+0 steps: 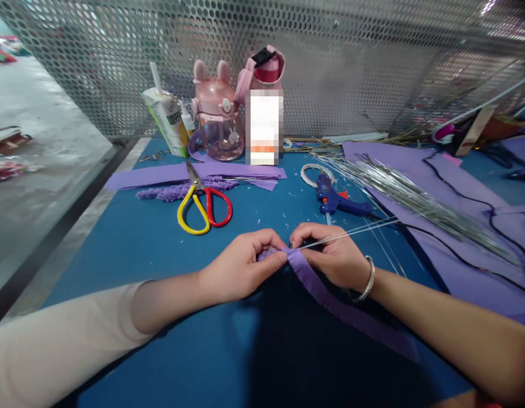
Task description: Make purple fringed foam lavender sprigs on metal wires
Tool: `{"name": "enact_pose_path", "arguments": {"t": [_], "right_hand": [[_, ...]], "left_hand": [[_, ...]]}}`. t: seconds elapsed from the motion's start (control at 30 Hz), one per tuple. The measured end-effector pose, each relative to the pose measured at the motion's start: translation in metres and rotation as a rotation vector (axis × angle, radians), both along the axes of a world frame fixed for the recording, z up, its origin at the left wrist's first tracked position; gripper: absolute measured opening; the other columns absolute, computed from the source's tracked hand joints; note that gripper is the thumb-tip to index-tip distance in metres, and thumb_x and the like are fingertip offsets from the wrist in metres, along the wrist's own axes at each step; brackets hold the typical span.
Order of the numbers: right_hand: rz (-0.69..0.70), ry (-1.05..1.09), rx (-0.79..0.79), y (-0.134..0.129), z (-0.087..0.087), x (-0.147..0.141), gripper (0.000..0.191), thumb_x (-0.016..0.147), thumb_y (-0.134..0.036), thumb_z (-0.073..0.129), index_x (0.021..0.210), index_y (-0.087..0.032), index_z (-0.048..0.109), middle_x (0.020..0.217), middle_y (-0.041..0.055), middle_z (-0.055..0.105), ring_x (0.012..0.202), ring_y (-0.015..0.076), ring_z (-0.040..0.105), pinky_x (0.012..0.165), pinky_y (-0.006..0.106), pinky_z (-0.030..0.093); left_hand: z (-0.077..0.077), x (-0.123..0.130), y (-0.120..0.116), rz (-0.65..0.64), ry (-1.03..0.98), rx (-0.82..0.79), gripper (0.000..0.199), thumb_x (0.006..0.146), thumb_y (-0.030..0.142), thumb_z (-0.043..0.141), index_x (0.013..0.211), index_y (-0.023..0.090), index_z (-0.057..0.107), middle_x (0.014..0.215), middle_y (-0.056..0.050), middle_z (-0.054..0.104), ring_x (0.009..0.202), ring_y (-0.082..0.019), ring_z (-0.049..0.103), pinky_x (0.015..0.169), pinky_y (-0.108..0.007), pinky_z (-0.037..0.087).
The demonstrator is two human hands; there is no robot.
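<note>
Between thumb and fingers, my left hand (249, 263) pinches a gathered purple flower piece, partly hidden by the fingers. From it a purple strip (326, 297) with a finely cut edge trails down to the right. My right hand (330, 255) is closed at the strip's upper end, touching it beside the left fingertips. Thin wires (351, 231) run out from the pinched spot past the right hand. Scissors (203, 204) with one yellow and one red handle lie beyond my left hand. A blue glue gun (339, 201) lies beyond my right hand.
Purple strips (160, 177) and finished-looking purple flower spikes (169, 191) lie behind the scissors. A drink carton (166, 122), a pink bottle (220, 130) and a lit, blurred screen (265, 127) stand along the perforated metal panel (330, 73). Bundled wires (407, 198) rest on purple sheets at right, crossed by a black cord (462, 195).
</note>
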State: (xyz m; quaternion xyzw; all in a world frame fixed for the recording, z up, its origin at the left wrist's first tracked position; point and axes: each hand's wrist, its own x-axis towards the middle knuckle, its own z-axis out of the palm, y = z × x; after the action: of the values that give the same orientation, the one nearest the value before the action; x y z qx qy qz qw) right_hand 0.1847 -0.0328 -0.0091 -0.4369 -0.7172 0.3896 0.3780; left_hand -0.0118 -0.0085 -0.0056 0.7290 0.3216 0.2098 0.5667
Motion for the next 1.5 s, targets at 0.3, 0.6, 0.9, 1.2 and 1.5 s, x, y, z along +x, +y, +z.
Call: {"name": "enact_pose_path", "arguments": {"t": [0.3,0.6,0.9,1.2,1.5], "right_hand": [[0.28,0.112,-0.555,0.013,0.019,0.023,0.025,0.078,-0.02,0.062,0.1,-0.02,0.05,0.086,0.0014,0.06,0.065,0.0102,0.061,0.052,0.019,0.049],[0.118,-0.043,-0.529,0.039,0.043,0.083,0.017,0.085,-0.035,0.054,0.091,-0.019,0.052,0.07,-0.0002,0.063,0.036,0.0056,0.05,0.028,0.014,0.03],[-0.503,-0.468,0.317,0.06,0.025,0.112,0.01,0.077,-0.026,0.058,0.085,-0.02,0.06,0.078,0.0027,0.062,0.067,0.0166,0.056,0.064,0.03,0.044],[-0.196,-0.941,0.217,0.064,0.013,0.118,0.058,0.068,-0.013,0.054,0.125,-0.018,0.043,0.126,0.0134,0.051,0.111,0.0316,0.052,0.092,0.045,0.042],[-0.243,-0.93,0.24,0.068,0.001,0.116,0.063,0.064,-0.011,0.056,0.125,-0.018,0.044,0.116,0.0137,0.058,0.1,0.0314,0.058,0.085,0.044,0.046]], "left_hand": [[0.005,-0.013,0.001,-0.125,-0.2,0.508,0.017,0.089,0.023,0.044,0.096,0.015,0.058,0.082,-0.004,0.062,0.07,-0.011,0.057,0.064,-0.02,0.044],[-0.006,-0.004,0.014,0.265,0.334,0.598,0.023,0.092,0.028,0.038,0.108,0.018,0.051,0.061,0.002,0.057,0.052,-0.012,0.054,0.049,-0.022,0.036],[-0.009,-0.007,0.018,0.246,0.215,0.956,0.031,0.09,0.022,0.04,0.118,0.013,0.049,0.121,-0.013,0.056,0.115,-0.024,0.048,0.098,-0.042,0.037],[-0.007,0.0,-0.02,-0.602,0.079,0.797,0.031,0.089,0.029,0.047,0.117,0.021,0.056,0.114,-0.007,0.065,0.111,-0.021,0.055,0.105,-0.039,0.031],[-0.005,-0.004,-0.003,-0.132,0.012,0.862,0.026,0.086,0.018,0.048,0.11,0.017,0.059,0.104,-0.008,0.067,0.096,-0.02,0.06,0.086,-0.035,0.045]]}}
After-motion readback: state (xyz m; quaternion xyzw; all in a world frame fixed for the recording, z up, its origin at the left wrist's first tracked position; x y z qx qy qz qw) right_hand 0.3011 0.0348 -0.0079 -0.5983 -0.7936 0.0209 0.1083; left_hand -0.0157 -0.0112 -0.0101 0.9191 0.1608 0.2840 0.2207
